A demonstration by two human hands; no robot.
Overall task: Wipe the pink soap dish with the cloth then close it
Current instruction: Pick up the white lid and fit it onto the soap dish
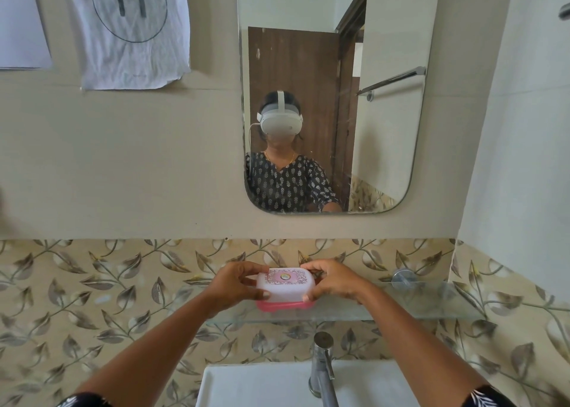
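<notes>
Both hands (237,286) (331,281) clasp lidded soap dish (285,287) on glass shelf (431,306); tap (322,366) below

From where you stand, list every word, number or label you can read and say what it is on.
"11", inside a hand-drawn circle, on the white paper sheet stuck to the wall.
Round sticker on the soap dish lid: print too small to read.
Second paper at far left: no text visible.
</notes>
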